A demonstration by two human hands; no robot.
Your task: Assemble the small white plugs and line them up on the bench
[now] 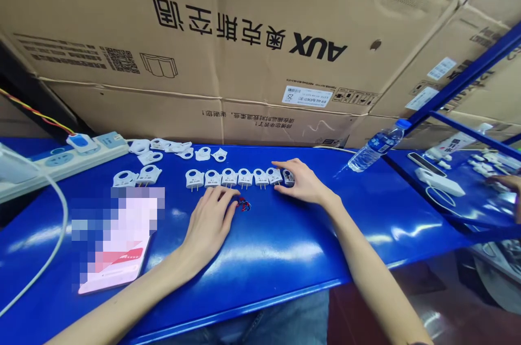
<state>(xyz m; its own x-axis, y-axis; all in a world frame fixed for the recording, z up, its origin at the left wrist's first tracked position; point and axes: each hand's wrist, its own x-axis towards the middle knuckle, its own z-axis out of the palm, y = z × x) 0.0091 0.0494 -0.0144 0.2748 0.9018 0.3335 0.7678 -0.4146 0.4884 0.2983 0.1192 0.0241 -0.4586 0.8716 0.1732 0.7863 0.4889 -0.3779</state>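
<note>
A row of white two-pin plug housings [229,177], each with a round hole, runs across the blue table. My left hand [209,215] rests palm down below the row, its fingers loosely bent and apart. By its thumb lies a small bundle of red and dark wires [244,204]; whether the thumb touches it I cannot tell. At the row's right end, my right hand [303,179] has thumb and index finger spread around the last housings [274,176]. The endmost one [288,177] is partly covered by that hand.
More white housings [163,145] lie loose at the back left, near a power strip [61,160] with a white cable [63,215]. A phone [122,247] lies front left. A water bottle [378,147] stands tilted by a blue frame [468,84]. Cardboard [244,74] backs the table. Another person's hand [507,182] is far right.
</note>
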